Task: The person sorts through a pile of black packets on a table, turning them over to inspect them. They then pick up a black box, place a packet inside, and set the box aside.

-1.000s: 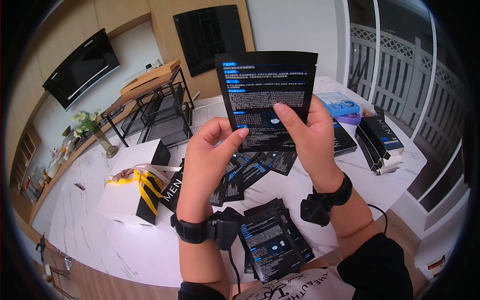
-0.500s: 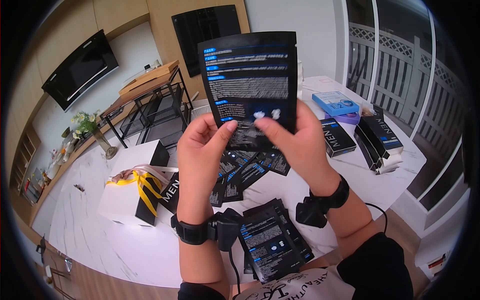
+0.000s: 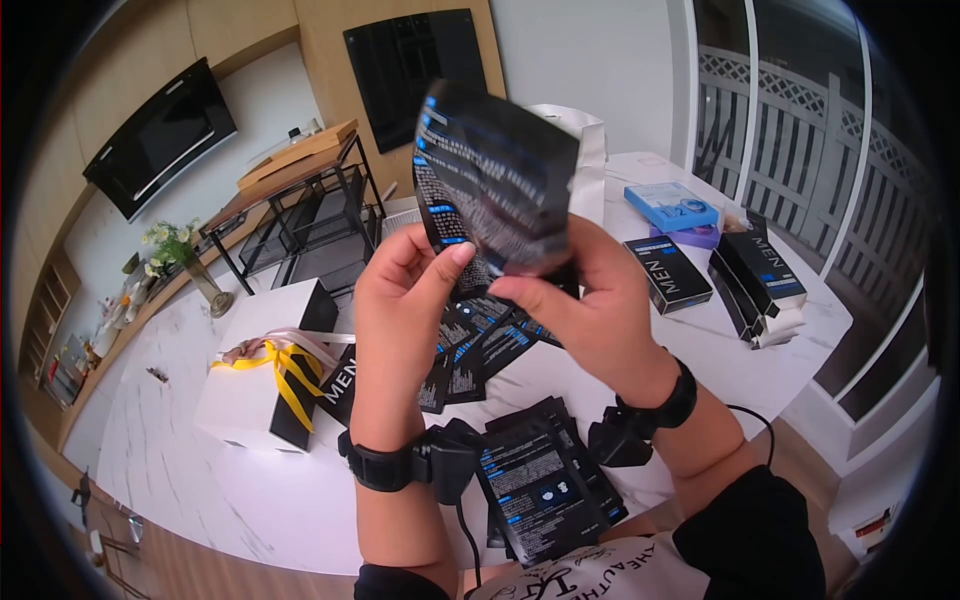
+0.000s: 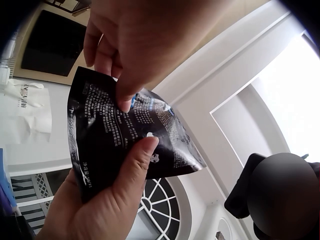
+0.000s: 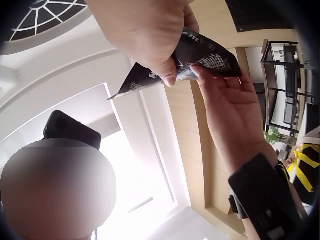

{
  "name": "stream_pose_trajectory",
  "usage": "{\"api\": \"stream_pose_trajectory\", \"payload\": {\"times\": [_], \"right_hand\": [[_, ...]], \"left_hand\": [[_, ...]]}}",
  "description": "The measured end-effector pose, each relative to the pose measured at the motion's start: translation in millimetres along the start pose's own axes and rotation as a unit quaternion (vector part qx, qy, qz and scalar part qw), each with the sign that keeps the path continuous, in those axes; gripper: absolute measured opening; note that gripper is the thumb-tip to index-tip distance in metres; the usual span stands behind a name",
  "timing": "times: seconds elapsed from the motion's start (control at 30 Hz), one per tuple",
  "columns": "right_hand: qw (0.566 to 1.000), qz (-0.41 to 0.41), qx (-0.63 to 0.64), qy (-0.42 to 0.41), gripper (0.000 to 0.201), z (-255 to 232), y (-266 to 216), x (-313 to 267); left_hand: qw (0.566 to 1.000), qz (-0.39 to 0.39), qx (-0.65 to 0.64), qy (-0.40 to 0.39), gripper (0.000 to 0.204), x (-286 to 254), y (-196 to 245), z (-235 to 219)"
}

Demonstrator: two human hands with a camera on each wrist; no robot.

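Both hands hold a black sachet [image 3: 505, 175] printed with white text and blue labels, raised above the table. My left hand [image 3: 400, 300] pinches its lower left edge between thumb and fingers. On the other side my right hand [image 3: 610, 300] grips the lower right part, its thumb across the printed face. The sachet is bent, its upper right side tilted over. In the left wrist view, its glossy surface [image 4: 110, 125] bulges between the two thumbs. Beneath the hands, several similar sachets [image 3: 485, 340] lie fanned out, partly hidden. A stack of sachets [image 3: 545, 490] lies close to the body.
At left stands a white box [image 3: 255, 370] with yellow ribbon. To the right are a black "MEN" box [image 3: 668, 275], an opened black carton [image 3: 760, 280] and a blue box [image 3: 670, 205]. A wire-drawer rack [image 3: 320, 220] and a white bag [image 3: 590, 165] stand behind.
The sachet has shifted left, first facing me flat and now bent and tilted. My right hand has moved left and slightly down, while the left hand stays nearly in place.
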State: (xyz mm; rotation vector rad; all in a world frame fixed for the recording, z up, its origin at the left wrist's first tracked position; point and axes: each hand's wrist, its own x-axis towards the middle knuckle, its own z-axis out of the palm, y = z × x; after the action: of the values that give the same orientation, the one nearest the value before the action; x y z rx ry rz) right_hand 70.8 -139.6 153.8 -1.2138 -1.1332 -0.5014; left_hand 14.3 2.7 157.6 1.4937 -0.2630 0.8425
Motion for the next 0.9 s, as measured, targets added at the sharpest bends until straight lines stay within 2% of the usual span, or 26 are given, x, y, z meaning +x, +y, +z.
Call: {"api": "stream_pose_trajectory", "payload": {"times": [0.1, 0.13, 0.17, 0.23, 0.33, 0.43, 0.47, 0.57, 0.63, 0.7, 0.77, 0.83, 0.9], "right_hand": [[0.999, 0.034, -0.016, 0.026, 0.019, -5, 6, 2], [0.995, 0.053, 0.055, 0.059, 0.019, -4, 7, 7], [0.989, 0.098, 0.102, 0.05, 0.022, -9, 5, 9], [0.985, 0.117, 0.121, 0.036, 0.024, -15, 8, 12], [0.986, 0.1, 0.126, 0.046, 0.021, -8, 5, 8], [0.998, 0.061, 0.008, -0.019, 0.022, -8, 9, 0], [0.998, 0.062, 0.009, -0.019, 0.022, -9, 7, 2], [0.983, 0.101, 0.149, 0.041, 0.024, -11, 3, 11], [0.98, 0.128, 0.146, 0.03, 0.025, -15, 8, 14], [0.977, 0.121, 0.174, 0.016, 0.026, -13, 10, 15], [0.973, 0.115, 0.202, 0.001, 0.026, -12, 10, 14], [0.976, 0.153, 0.15, -0.042, 0.028, -11, 8, 12], [0.974, 0.175, 0.134, -0.05, 0.028, -13, 7, 12]], "left_hand": [[1.0, -0.007, 0.005, -0.01, 0.01, 0, 4, -1], [1.0, -0.006, 0.005, -0.009, 0.01, -1, 5, 1], [1.0, -0.013, 0.001, -0.022, 0.01, -2, 6, 3], [0.999, -0.019, -0.002, -0.036, 0.01, -3, 8, 9], [1.0, -0.021, 0.018, -0.006, 0.011, -1, 2, 5], [0.999, -0.014, 0.045, 0.005, 0.011, 0, 2, 1], [0.999, -0.015, 0.045, 0.005, 0.011, 0, 2, 1], [0.999, -0.01, -0.026, -0.021, 0.011, -2, 5, 6], [0.999, -0.022, -0.022, -0.031, 0.011, -4, 6, 10], [0.999, -0.02, -0.017, -0.02, 0.012, -3, 2, 9], [1.0, -0.017, -0.002, 0.021, 0.012, 0, -2, 5], [0.999, 0.003, -0.02, 0.034, 0.012, 1, 0, 6], [0.999, 0.025, -0.029, 0.037, 0.014, 1, -1, 4]]}}
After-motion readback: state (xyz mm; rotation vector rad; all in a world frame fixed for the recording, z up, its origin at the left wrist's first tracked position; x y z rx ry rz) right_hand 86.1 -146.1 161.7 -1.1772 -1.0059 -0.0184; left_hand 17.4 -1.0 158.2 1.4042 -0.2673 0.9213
